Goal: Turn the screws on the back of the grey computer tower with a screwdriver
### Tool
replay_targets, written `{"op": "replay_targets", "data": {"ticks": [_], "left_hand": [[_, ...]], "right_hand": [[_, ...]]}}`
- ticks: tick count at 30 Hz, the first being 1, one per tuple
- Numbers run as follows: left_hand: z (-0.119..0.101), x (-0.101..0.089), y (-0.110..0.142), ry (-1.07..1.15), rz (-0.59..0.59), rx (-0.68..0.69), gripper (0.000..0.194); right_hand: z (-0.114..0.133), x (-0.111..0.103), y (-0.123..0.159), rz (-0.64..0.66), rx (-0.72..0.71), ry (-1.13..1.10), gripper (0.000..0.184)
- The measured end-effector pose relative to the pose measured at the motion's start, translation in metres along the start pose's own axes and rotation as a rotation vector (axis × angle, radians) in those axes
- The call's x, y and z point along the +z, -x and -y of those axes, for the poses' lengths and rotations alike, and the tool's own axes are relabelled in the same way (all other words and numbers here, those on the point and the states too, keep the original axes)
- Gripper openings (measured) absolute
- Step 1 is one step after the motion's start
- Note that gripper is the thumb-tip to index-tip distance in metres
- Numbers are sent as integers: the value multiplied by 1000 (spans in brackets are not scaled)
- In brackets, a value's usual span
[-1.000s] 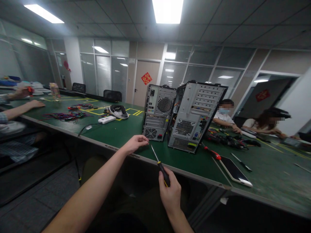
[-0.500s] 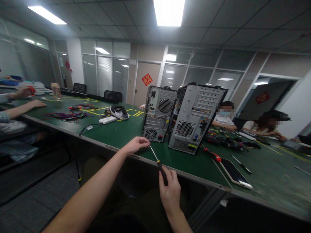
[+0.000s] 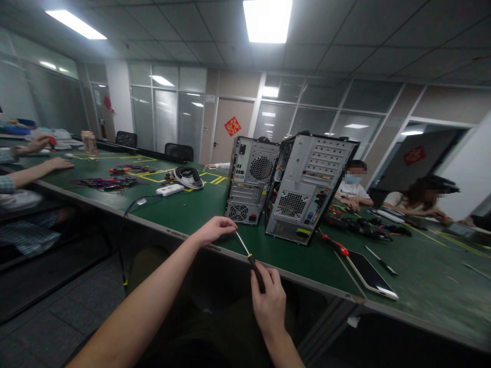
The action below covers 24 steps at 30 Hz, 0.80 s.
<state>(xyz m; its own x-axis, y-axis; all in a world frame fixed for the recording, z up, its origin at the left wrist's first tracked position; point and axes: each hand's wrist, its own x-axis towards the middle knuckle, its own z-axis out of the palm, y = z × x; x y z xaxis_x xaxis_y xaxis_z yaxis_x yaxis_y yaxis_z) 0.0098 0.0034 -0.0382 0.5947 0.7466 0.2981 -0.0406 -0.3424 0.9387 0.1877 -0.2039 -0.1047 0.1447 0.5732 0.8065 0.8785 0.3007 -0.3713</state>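
Note:
My right hand (image 3: 269,296) is wrapped round the black handle of a screwdriver (image 3: 251,258) with a yellow band. Its thin metal shaft slants up and left. At the shaft's tip, my left hand (image 3: 215,230) has thumb and forefinger pinched together; whatever is between them is too small to make out. Just beyond the fingers stand two computer towers, a smaller one (image 3: 250,196) at left and a larger one (image 3: 295,179) at right. Both have their rear panels towards me, with fan grilles and ports showing.
To the right on the green table (image 3: 207,204) lie a red-handled tool (image 3: 338,247), a smartphone (image 3: 370,275) and another slim tool (image 3: 381,259). A white power strip (image 3: 169,190) and bundled wires (image 3: 109,182) lie left. Co-workers sit at both sides; another person's hand shows behind the towers.
The screwdriver's tip has come up to my left fingertips, where a small gap showed before. Behind the towers, another person's arm has come into view. The towers have not moved.

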Motion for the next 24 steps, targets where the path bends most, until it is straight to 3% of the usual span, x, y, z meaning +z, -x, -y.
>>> {"op": "replay_targets", "data": {"ticks": [7, 24], "left_hand": [[3, 1, -2, 0, -74, 4, 29], [20, 5, -17, 137, -439, -130, 42]], "right_hand": [[5, 4, -7, 4, -1, 4, 30], [32, 32, -44, 95, -4, 313, 29]]}}
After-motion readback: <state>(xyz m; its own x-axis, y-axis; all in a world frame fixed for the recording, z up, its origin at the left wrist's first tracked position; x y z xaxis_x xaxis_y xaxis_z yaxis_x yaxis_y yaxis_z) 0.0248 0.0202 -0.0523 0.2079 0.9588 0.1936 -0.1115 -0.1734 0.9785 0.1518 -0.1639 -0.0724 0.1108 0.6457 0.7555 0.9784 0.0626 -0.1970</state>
